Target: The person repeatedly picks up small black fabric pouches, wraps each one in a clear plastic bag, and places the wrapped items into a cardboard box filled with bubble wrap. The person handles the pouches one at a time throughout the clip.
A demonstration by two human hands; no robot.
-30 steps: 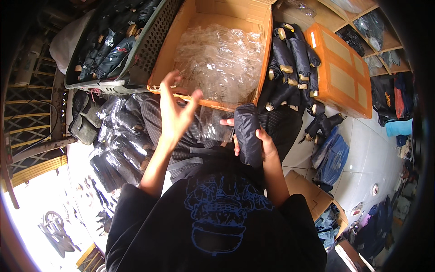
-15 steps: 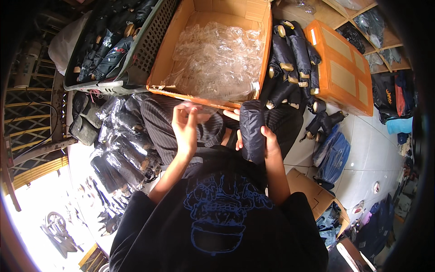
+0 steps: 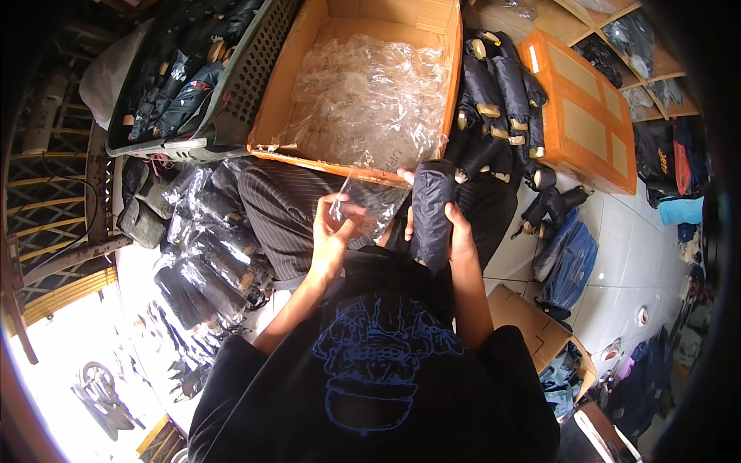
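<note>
A folded umbrella in a black cloth sleeve stands lengthwise over my lap. My right hand wraps round it, thumb on the right side and fingertips showing on the left. Just left of it, my left hand pinches a clear plastic bag, which hangs over my striped trousers. More clear bags fill an open cardboard box beyond my lap. Several sleeved umbrellas with pale handle ends lie in a pile right of the box.
On the floor at left lie several umbrellas in clear plastic. A dark perforated crate of umbrellas stands at the far left. An orange-taped carton is at the far right. Nearer on the right are a blue bundle and an open carton.
My left hand has moved slightly right and now holds a clear bag spread toward the umbrella. The umbrella has shifted a little away from me in my right hand.
</note>
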